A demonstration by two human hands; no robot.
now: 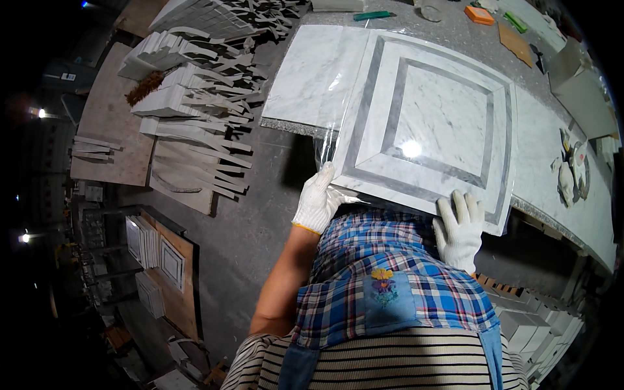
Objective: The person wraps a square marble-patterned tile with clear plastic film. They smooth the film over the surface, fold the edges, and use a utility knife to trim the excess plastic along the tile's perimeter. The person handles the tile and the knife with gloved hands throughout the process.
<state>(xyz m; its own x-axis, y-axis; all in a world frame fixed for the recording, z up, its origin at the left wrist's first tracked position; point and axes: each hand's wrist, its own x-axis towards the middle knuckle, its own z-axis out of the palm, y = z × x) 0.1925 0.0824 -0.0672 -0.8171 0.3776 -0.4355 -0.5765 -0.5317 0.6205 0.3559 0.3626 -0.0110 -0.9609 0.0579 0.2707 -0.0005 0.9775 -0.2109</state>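
Note:
A square white marble tile [442, 117] with grey inlaid bands lies on the worktable, its near edge reaching my apron. Clear plastic film [330, 140] hangs in shiny folds along the tile's left side. At the near left corner, my left hand [315, 201], in a white knit glove, is closed on the film. My right hand [460, 229], gloved the same way, rests on the near edge toward the right corner, fingers spread on the marble. A bright lamp reflection shows on the tile's surface.
The worktable's speckled top [442, 29] holds a green cutter [374, 15], an orange box [479, 15] and a cardboard piece [515, 44]. A tape roll [580, 170] lies at right. Stacked pale stone strips [195, 110] fill boards at left; a pallet [182, 305] carries more tiles.

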